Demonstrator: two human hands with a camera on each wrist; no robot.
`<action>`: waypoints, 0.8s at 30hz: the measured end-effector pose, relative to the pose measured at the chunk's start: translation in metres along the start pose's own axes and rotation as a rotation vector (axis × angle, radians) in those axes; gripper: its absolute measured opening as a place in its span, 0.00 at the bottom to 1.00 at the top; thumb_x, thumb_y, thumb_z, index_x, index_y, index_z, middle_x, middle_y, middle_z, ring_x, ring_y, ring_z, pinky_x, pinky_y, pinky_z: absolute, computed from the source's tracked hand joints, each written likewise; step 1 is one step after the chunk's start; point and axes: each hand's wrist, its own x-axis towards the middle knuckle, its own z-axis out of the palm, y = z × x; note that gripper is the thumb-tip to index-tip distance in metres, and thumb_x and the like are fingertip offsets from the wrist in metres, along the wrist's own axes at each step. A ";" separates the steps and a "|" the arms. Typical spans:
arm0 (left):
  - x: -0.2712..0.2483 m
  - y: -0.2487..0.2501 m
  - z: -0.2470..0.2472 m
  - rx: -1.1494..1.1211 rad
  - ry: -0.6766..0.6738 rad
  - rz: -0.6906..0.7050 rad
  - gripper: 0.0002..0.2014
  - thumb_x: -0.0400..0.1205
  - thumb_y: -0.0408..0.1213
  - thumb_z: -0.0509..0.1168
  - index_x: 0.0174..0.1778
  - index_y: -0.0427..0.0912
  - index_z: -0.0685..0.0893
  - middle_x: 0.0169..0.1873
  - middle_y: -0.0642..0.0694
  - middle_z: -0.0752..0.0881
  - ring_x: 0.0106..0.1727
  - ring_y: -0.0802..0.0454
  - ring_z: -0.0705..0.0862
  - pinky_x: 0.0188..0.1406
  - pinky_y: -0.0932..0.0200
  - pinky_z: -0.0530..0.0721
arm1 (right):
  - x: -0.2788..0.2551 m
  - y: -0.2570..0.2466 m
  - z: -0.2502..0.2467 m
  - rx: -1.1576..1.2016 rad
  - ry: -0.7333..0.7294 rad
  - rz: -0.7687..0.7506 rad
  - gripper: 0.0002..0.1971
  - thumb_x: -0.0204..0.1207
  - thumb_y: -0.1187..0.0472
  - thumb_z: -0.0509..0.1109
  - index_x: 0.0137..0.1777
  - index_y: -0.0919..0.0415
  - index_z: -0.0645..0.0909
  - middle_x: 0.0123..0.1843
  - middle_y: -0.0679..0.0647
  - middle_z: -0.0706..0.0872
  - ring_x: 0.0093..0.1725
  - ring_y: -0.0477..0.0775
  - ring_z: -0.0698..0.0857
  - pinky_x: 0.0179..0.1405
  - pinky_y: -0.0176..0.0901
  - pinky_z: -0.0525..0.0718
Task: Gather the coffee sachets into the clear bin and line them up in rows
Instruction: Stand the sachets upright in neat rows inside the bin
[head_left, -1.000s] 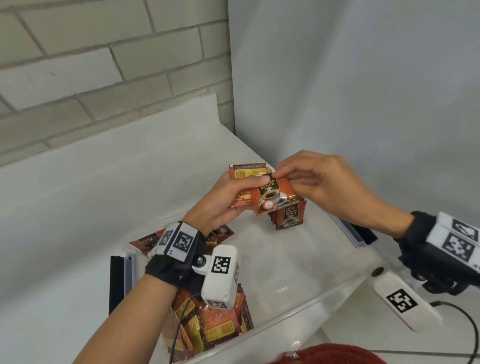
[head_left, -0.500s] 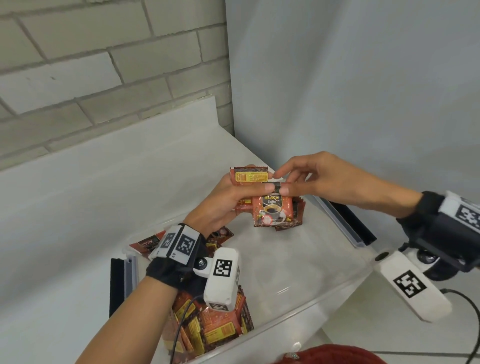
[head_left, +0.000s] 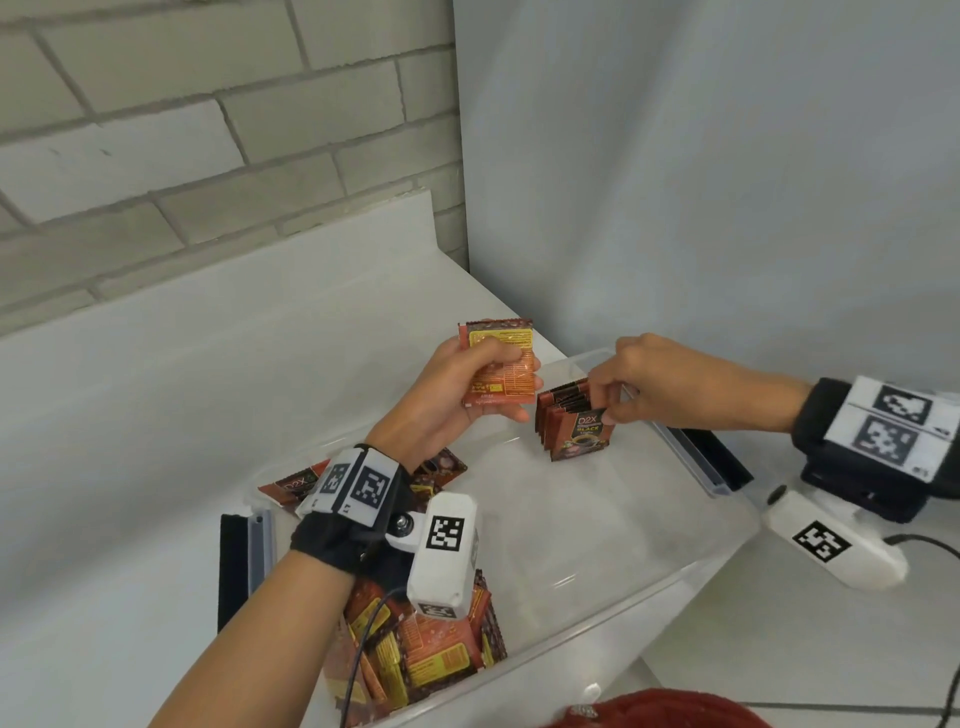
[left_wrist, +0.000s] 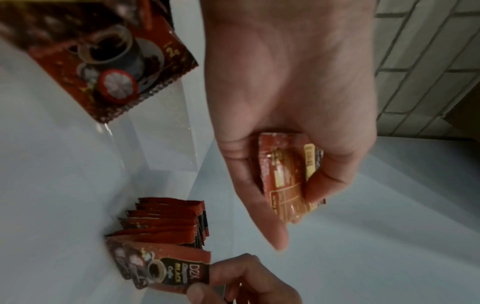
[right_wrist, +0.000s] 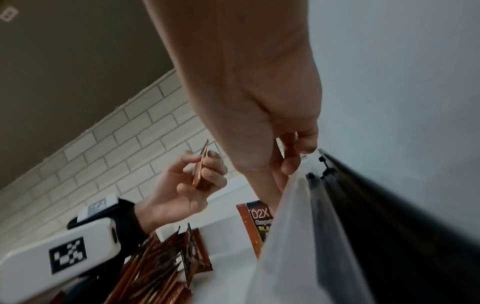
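The clear bin (head_left: 613, 618) stands on the white counter. At its far right corner a row of red coffee sachets (head_left: 569, 418) stands on edge; the same row (left_wrist: 166, 224) shows in the left wrist view. My right hand (head_left: 605, 402) pinches the top of the front sachet (head_left: 584, 436) of that row. My left hand (head_left: 480, 387) is above the bin's far side and holds a few orange-backed sachets (head_left: 501, 371), also seen as held sachets (left_wrist: 288, 176). A loose pile of sachets (head_left: 421, 654) lies in the bin's near left corner, partly hidden by my left wrist.
A loose sachet (head_left: 291, 488) lies at the bin's left rim. Black latches sit on the bin's left side (head_left: 234, 561) and right side (head_left: 717, 457). A brick wall (head_left: 208, 156) and a grey wall (head_left: 701, 182) close the counter's far corner.
My right hand took a sachet from the left hand's stack and brought it down to the front of the standing row. The left hand stayed raised with the other sachets.
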 end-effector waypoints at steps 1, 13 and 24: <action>0.000 0.000 0.000 0.002 -0.005 0.006 0.06 0.83 0.27 0.60 0.51 0.33 0.81 0.36 0.43 0.89 0.37 0.48 0.89 0.24 0.56 0.87 | 0.001 0.000 0.002 -0.041 -0.001 0.001 0.04 0.74 0.60 0.75 0.48 0.53 0.86 0.39 0.38 0.77 0.49 0.46 0.78 0.47 0.40 0.78; 0.000 -0.001 -0.001 -0.029 -0.044 0.035 0.10 0.77 0.31 0.66 0.53 0.37 0.83 0.40 0.42 0.90 0.39 0.47 0.90 0.27 0.59 0.87 | 0.006 -0.006 0.005 -0.123 -0.013 0.016 0.10 0.74 0.58 0.76 0.41 0.49 0.75 0.43 0.44 0.67 0.46 0.51 0.76 0.44 0.44 0.78; 0.000 -0.002 -0.002 -0.148 -0.075 0.032 0.15 0.80 0.34 0.62 0.63 0.39 0.80 0.37 0.46 0.85 0.35 0.54 0.85 0.25 0.60 0.86 | 0.009 0.000 -0.008 0.367 0.198 -0.066 0.12 0.74 0.55 0.76 0.55 0.46 0.80 0.46 0.42 0.88 0.44 0.35 0.79 0.42 0.31 0.74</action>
